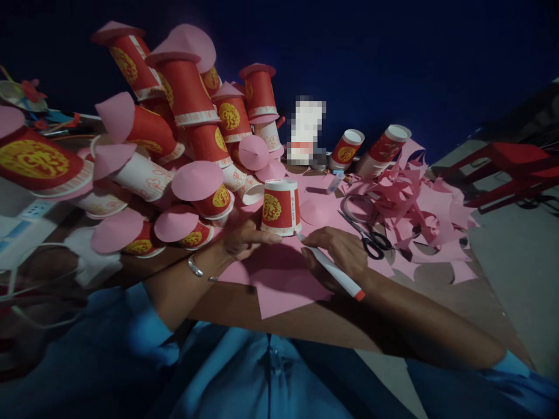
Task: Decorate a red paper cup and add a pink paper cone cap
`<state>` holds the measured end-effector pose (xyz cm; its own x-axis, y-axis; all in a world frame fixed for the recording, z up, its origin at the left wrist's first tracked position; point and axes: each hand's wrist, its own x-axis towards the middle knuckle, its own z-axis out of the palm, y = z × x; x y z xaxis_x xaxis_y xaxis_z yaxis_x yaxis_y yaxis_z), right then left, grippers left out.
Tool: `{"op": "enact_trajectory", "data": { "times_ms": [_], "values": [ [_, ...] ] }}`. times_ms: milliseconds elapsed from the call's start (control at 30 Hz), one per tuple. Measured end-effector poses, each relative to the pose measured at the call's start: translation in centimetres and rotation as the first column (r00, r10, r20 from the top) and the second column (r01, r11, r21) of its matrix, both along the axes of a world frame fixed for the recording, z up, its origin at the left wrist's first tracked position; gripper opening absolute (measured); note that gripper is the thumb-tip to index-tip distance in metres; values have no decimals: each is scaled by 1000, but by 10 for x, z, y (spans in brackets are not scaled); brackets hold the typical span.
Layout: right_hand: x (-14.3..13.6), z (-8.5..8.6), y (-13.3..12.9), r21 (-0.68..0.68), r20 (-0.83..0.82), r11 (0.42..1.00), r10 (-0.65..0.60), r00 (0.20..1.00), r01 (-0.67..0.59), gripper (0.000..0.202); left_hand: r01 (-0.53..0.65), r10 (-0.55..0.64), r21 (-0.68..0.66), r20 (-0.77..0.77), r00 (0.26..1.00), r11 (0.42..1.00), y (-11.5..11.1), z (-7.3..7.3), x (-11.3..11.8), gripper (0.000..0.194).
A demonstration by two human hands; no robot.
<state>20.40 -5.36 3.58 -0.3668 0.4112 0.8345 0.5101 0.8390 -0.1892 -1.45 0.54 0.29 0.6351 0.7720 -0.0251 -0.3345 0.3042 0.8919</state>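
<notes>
A red and white paper cup (280, 208) with a gold emblem stands upside down on a sheet of pink paper (288, 291). My left hand (247, 237) holds the cup low on its left side, one finger stretched along the front of the rim. In my right hand (338, 253) is a white marker (335, 272) with a red end. The marker's tip is at the cup's rim, front right, close to the paper. Black-handled scissors (371, 238) lie just beyond my right hand. A pink paper disc (317, 210) lies right of the cup.
Many red cups with pink paper cones (186, 87) are piled at the left and back. Cut pink paper scraps (432, 215) heap up at the right, beside a roll of tape (358, 206). Two cup stacks (384, 152) stand behind. A red stool (510, 166) is beyond the table.
</notes>
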Motion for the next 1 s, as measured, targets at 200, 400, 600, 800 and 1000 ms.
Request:
{"op": "enact_trajectory", "data": {
  "times_ms": [200, 400, 600, 800, 1000],
  "values": [
    [-1, 3, -2, -21, 26, 1000, -19, 999, 20, 12, -12, 12, -12, -14, 1000, 1000, -1, -2, 0, 62],
    [-1, 1, -2, -3, -4, 1000, -11, 1000, 11, 13, -10, 9, -16, -34, 999, 1000, -1, -2, 0, 67],
    [3, -1, 1, -2, -62, 1000, 26, 998, -26, 18, -77, 75, -45, -56, 996, 996, 0, -2, -1, 60],
    [6, -6, 10, -36, -122, 999, -39, 992, 35, 24, -82, 86, -110, 36, 996, 991, -1, 5, 1, 65],
    [8, -11, 9, -82, -84, 996, -29, 996, 22, 24, -62, 74, -171, 66, 995, 983, -2, 5, 2, 66]
  ]
}}
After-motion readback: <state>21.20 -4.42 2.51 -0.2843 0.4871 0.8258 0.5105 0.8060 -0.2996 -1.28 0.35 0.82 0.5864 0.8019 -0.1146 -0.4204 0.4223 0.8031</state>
